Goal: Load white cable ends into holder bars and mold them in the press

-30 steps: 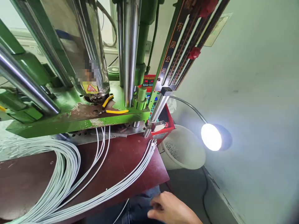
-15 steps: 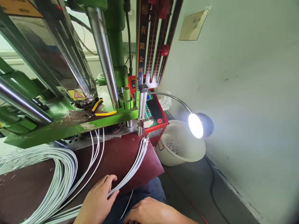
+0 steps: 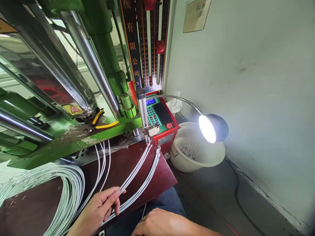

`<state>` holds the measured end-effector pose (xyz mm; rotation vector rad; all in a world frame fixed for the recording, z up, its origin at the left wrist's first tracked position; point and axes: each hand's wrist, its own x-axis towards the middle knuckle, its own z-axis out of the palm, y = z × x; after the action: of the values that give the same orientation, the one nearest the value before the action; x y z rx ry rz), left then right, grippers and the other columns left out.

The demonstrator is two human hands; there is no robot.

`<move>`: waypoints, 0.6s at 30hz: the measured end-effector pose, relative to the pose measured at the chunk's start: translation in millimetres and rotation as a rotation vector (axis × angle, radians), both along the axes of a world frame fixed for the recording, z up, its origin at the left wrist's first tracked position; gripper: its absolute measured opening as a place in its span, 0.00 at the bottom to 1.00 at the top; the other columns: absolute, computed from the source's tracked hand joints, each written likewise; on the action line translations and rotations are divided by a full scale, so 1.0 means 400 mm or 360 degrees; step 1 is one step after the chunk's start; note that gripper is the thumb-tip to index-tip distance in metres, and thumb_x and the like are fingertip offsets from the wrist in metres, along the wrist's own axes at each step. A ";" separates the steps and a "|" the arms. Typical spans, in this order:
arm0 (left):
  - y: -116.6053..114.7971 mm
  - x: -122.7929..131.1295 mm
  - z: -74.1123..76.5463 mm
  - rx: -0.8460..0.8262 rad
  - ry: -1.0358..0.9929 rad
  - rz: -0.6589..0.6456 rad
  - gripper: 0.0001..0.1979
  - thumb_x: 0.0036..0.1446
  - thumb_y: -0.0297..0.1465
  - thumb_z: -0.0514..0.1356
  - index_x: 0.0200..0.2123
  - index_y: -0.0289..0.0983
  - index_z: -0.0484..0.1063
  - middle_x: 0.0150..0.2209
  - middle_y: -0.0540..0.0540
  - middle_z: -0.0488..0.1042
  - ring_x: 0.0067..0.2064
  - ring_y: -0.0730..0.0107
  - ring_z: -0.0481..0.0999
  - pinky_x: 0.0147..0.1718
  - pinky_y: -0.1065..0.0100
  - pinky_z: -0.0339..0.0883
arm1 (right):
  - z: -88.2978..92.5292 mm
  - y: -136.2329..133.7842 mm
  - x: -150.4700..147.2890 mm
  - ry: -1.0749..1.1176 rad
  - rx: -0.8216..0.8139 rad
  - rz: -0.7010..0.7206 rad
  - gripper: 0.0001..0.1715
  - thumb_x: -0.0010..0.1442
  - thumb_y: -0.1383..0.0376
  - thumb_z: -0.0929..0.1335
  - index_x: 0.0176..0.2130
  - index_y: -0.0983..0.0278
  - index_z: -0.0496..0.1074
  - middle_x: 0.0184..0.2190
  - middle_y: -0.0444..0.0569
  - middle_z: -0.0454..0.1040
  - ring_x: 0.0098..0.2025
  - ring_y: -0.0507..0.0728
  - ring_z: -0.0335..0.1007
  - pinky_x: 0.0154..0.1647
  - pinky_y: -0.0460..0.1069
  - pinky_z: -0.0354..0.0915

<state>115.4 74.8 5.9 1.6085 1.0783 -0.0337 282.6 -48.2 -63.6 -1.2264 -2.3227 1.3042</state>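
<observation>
My left hand (image 3: 99, 208) rests on the dark red worktop (image 3: 128, 164) with its fingers pinched on a few white cables (image 3: 135, 170), lifted apart from the rest of the bundle (image 3: 147, 178). Their metal-tipped ends point toward the green press machine (image 3: 73, 131). My right hand (image 3: 157, 224) lies low by my lap at the table's front edge, fingers curled under; what it holds is hidden. Three more white cables (image 3: 103, 159) run into the machine's tooling.
A large coil of white cables (image 3: 61, 190) lies at left. Yellow-handled pliers (image 3: 102, 119) rest on the green machine bed. A red control box (image 3: 158, 116), a lit gooseneck lamp (image 3: 211, 127) and a white bucket (image 3: 214, 157) of small metal parts stand at right by the wall.
My left hand has separated a few cables from the bundle and raised them. The view has shifted to the right and down; my right hand stays near my lap.
</observation>
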 end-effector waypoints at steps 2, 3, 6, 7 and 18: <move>-0.009 0.006 -0.011 0.0140 0.0046 -0.0048 0.18 0.56 0.46 0.54 0.28 0.38 0.72 0.21 0.53 0.69 0.22 0.74 0.61 0.26 0.72 0.60 | 0.003 0.003 -0.001 -0.0007 -0.0018 0.0000 0.20 0.61 0.68 0.69 0.53 0.61 0.73 0.44 0.43 0.80 0.43 0.50 0.77 0.27 0.40 0.60; -0.013 0.010 -0.020 0.0244 0.0102 -0.0081 0.15 0.55 0.44 0.56 0.28 0.39 0.72 0.22 0.53 0.68 0.24 0.72 0.63 0.28 0.72 0.61 | 0.003 0.004 -0.002 -0.0002 -0.0022 0.0004 0.20 0.60 0.68 0.70 0.53 0.62 0.73 0.44 0.43 0.80 0.43 0.50 0.77 0.27 0.40 0.60; -0.023 0.018 -0.054 0.0513 0.0317 -0.0232 0.06 0.50 0.35 0.60 0.26 0.39 0.72 0.25 0.52 0.70 0.28 0.69 0.67 0.30 0.72 0.62 | 0.000 0.004 -0.003 0.0028 -0.0035 0.0008 0.22 0.58 0.70 0.70 0.53 0.63 0.73 0.43 0.43 0.80 0.43 0.50 0.77 0.28 0.40 0.60; -0.024 0.020 -0.064 0.0573 0.0358 -0.0279 0.06 0.50 0.34 0.59 0.25 0.39 0.72 0.26 0.51 0.70 0.28 0.69 0.68 0.30 0.71 0.62 | -0.002 0.004 -0.002 0.0034 -0.0038 0.0002 0.22 0.58 0.70 0.70 0.52 0.63 0.73 0.43 0.43 0.80 0.43 0.50 0.77 0.28 0.40 0.60; -0.016 0.021 -0.065 0.0652 0.0414 -0.0453 0.09 0.54 0.32 0.54 0.24 0.39 0.71 0.32 0.47 0.72 0.34 0.66 0.73 0.34 0.70 0.65 | -0.003 0.011 -0.006 0.0039 -0.0021 0.0000 0.21 0.59 0.70 0.68 0.52 0.59 0.72 0.41 0.41 0.81 0.42 0.50 0.77 0.30 0.39 0.61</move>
<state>123.7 68.5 -20.1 2.1667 1.0911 -0.2299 280.4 -43.8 -64.9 -1.2074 -2.3012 1.3288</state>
